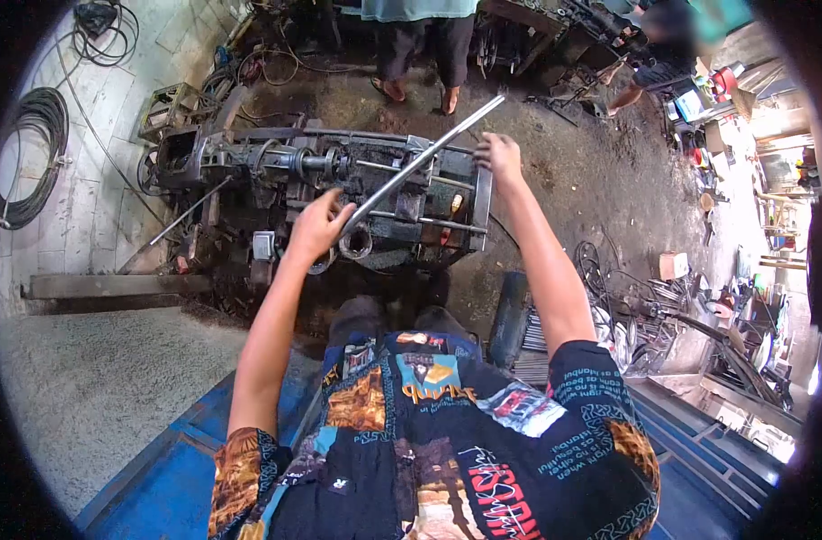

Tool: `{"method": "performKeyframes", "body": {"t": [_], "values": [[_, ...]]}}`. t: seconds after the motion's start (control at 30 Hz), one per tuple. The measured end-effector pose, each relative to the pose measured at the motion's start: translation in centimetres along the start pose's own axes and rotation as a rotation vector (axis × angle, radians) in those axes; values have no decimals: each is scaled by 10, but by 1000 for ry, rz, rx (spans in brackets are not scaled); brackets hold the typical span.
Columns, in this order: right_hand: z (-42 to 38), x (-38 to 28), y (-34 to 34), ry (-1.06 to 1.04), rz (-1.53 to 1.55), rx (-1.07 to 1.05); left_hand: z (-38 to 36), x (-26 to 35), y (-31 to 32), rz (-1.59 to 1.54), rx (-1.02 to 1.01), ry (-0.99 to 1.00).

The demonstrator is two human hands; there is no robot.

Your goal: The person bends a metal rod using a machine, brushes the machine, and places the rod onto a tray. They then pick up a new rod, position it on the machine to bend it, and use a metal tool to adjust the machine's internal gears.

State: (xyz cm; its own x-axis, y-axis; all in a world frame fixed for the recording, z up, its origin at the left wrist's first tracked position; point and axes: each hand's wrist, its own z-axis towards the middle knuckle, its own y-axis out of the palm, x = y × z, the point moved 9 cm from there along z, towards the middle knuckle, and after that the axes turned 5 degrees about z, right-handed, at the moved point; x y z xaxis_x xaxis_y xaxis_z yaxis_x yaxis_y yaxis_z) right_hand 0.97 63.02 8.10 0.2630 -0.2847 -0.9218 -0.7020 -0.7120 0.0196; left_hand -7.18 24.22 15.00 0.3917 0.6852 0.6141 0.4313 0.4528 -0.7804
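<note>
A long shiny metal rod (pixel 420 164) lies slantwise above a greasy machine (pixel 307 162) with a shaft and parallel bars. My left hand (pixel 317 225) is at the rod's lower end, thumb and fingers curled against it. My right hand (pixel 498 159) is off the rod, to the right of its upper part, with fingers apart and nothing in them. A small yellow-handled tool (pixel 456 204) rests on the machine's right part. Near my left hand, a round metal ring (pixel 356 241) sits at the machine's front edge.
Across the machine stands a person (pixel 420 45); another person's hand (pixel 623 99) shows at the upper right. Coiled cable (pixel 35 157) hangs on the left wall. A metal beam (pixel 114 286) lies at left, a dark cylinder (pixel 508 315) near my right side, and scrap metal at right.
</note>
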Motion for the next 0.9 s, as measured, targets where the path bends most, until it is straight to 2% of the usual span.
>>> {"method": "performKeyframes", "body": {"t": [0.07,0.1,0.17,0.2,0.27,0.33,0.43,0.53,0.67,0.8,0.9], "values": [[16,-5,-4,129,200,109,5,5,3,189,-58,-94],[27,-9,1,131,203,107,7,14,0,193,-57,-96],[49,2,21,327,570,128,7,27,11,191,-205,-142],[67,2,29,332,575,124,6,33,18,198,-205,-147],[108,-2,64,280,956,-98,1,42,25,412,-157,-152],[118,-15,74,266,1026,-261,4,41,37,362,-117,-158],[104,-11,63,357,1086,-155,5,46,23,511,164,-67],[85,-5,36,389,1160,-133,24,35,22,568,119,-47],[55,-10,25,290,1216,-37,47,20,16,659,101,22],[50,9,10,181,1169,81,72,11,11,729,85,166],[33,17,-2,119,1250,153,87,9,10,764,85,312]]}}
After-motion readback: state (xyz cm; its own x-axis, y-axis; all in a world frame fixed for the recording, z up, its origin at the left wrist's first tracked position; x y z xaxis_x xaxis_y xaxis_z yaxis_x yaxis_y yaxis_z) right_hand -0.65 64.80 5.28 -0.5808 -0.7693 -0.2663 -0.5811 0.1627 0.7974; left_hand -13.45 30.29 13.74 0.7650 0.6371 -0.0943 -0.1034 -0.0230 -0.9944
